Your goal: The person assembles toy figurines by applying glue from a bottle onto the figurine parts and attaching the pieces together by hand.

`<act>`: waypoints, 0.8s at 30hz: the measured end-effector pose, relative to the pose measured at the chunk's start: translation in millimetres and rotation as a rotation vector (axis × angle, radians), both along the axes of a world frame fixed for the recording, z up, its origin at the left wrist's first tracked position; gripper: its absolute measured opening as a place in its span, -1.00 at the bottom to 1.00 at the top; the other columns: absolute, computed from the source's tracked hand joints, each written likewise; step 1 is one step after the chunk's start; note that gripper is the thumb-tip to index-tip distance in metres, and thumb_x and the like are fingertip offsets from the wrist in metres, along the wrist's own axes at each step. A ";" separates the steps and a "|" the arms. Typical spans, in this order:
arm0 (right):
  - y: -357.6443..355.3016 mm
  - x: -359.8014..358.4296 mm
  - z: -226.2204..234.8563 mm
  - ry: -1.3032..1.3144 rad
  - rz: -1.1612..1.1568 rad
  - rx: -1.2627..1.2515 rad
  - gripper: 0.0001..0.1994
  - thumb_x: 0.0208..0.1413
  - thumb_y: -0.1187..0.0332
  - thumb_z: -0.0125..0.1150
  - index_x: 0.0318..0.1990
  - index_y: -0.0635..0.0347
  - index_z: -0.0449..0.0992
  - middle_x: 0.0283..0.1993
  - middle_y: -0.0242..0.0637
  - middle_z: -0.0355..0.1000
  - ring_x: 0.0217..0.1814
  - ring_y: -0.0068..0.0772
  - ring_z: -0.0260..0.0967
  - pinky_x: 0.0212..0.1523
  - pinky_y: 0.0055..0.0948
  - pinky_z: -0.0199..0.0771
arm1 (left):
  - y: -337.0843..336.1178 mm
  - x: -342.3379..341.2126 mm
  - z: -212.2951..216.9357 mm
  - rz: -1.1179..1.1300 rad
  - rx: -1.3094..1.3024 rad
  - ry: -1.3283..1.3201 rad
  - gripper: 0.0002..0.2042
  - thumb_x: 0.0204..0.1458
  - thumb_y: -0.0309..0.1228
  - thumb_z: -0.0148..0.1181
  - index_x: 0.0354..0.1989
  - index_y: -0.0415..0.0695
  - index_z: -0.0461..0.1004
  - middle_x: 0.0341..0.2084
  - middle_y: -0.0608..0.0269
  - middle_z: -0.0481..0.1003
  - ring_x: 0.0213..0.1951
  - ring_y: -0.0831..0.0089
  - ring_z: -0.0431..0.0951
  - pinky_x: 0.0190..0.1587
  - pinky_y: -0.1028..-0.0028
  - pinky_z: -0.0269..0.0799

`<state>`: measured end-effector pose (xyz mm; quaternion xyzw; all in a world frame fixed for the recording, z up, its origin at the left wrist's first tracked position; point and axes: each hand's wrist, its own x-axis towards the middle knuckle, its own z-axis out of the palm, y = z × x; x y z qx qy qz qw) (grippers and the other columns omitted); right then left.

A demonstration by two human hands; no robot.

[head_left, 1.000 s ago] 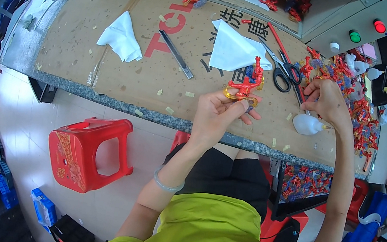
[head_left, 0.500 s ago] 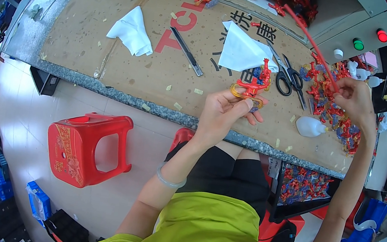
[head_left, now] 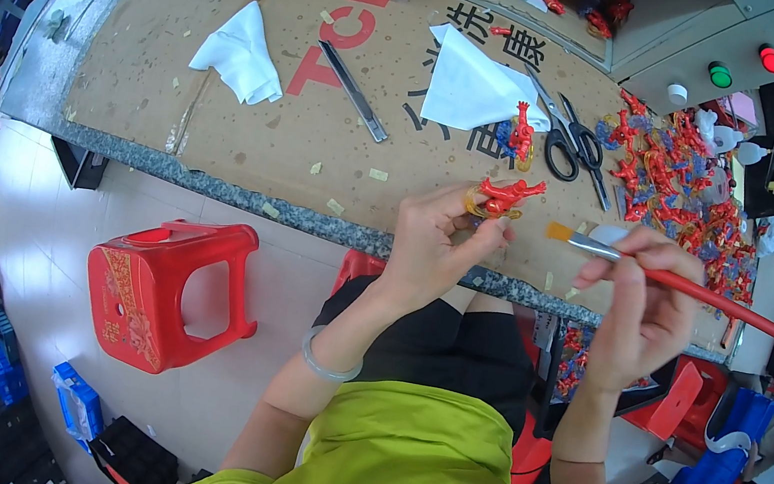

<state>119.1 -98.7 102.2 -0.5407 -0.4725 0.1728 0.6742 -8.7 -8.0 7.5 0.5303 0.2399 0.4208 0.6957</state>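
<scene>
Head view, over the bench edge: left hand (head_left: 433, 239), fingers pinched shut on a small red figurine (head_left: 506, 196), raised so its face meets the bristles. Right hand (head_left: 641, 303), fingers closed around a red-handled brush (head_left: 694, 288), tip just beside the figurine. Nearby: scissors (head_left: 569, 144), white cloth (head_left: 472, 88), heap of red and blue pieces (head_left: 680, 182). Nothing stands between brush and figurine.

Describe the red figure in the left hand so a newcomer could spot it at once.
Start at the cardboard-covered workbench and follow its near stone edge to the left hand. Pinched in its fingertips is a small red figure with a yellow ring. Unlike the heaped red pieces to the right, it is lifted alone.
</scene>
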 end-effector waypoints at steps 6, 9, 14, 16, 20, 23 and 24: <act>17.4 -13.9 -28.7 -0.037 0.069 -0.049 -0.83 0.14 0.69 0.01 -0.14 0.33 0.29 -0.18 -0.04 0.34 -0.42 -0.44 0.43 -0.38 -0.48 0.55 | 0.2 2.4 2.7 0.015 -0.002 0.037 -0.78 0.08 -0.67 0.07 -0.09 -0.35 0.51 -0.29 0.19 0.55 -0.34 0.56 0.57 -0.28 0.58 0.54; 11.5 0.7 -36.7 -0.250 0.049 -0.107 -0.82 0.11 0.71 0.03 -0.14 0.35 0.30 -0.16 -0.03 0.34 -0.38 -0.45 0.45 -0.35 -0.50 0.54 | -1.6 4.9 1.1 0.027 0.005 0.063 -0.78 0.07 -0.66 0.08 -0.11 -0.35 0.51 -0.35 0.24 0.56 -0.36 0.61 0.55 -0.30 0.60 0.53; 11.3 -4.8 -33.8 -0.379 -0.010 -0.049 -0.81 0.09 0.72 0.05 -0.15 0.37 0.31 -0.15 -0.02 0.34 -0.38 -0.47 0.44 -0.35 -0.53 0.52 | -0.3 5.6 2.0 0.041 -0.092 0.010 -0.81 0.03 -0.64 0.14 -0.16 -0.31 0.54 -0.45 0.32 0.56 -0.44 0.70 0.52 -0.38 0.61 0.51; 15.7 -7.3 -37.8 -0.308 0.000 -0.083 -0.79 -0.02 0.72 0.17 -0.20 0.37 0.41 -0.22 -0.11 0.42 -0.28 -0.42 0.44 -0.28 -0.55 0.48 | 0.0 4.3 1.1 0.044 -0.061 0.028 -0.79 0.02 -0.65 0.14 -0.14 -0.31 0.53 -0.45 0.33 0.56 -0.45 0.70 0.52 -0.38 0.62 0.51; 15.2 -0.1 -30.0 -0.460 -0.112 -0.108 -0.79 -0.04 0.71 0.18 -0.22 0.36 0.41 -0.23 -0.11 0.43 -0.29 -0.38 0.44 -0.26 -0.49 0.45 | 0.6 3.1 0.2 0.039 0.007 0.033 -0.78 0.04 -0.66 0.12 -0.12 -0.32 0.52 -0.45 0.32 0.55 -0.44 0.68 0.52 -0.37 0.61 0.52; 17.0 -6.7 -29.8 -0.327 -0.059 -0.101 -0.80 -0.05 0.73 0.17 -0.24 0.37 0.42 -0.25 -0.11 0.43 -0.30 -0.36 0.43 -0.29 -0.51 0.46 | 1.7 5.0 4.5 -0.013 -0.122 -0.050 -0.78 0.06 -0.67 0.10 -0.10 -0.33 0.51 -0.39 0.28 0.55 -0.42 0.65 0.53 -0.34 0.60 0.53; 18.9 -4.1 -31.4 -0.470 -0.008 -0.119 -0.80 -0.04 0.74 0.15 -0.22 0.38 0.41 -0.24 -0.09 0.42 -0.31 -0.37 0.43 -0.31 -0.53 0.47 | 1.9 4.6 5.6 -0.009 -0.146 -0.068 -0.78 0.07 -0.67 0.10 -0.10 -0.35 0.50 -0.36 0.27 0.54 -0.41 0.64 0.54 -0.32 0.60 0.53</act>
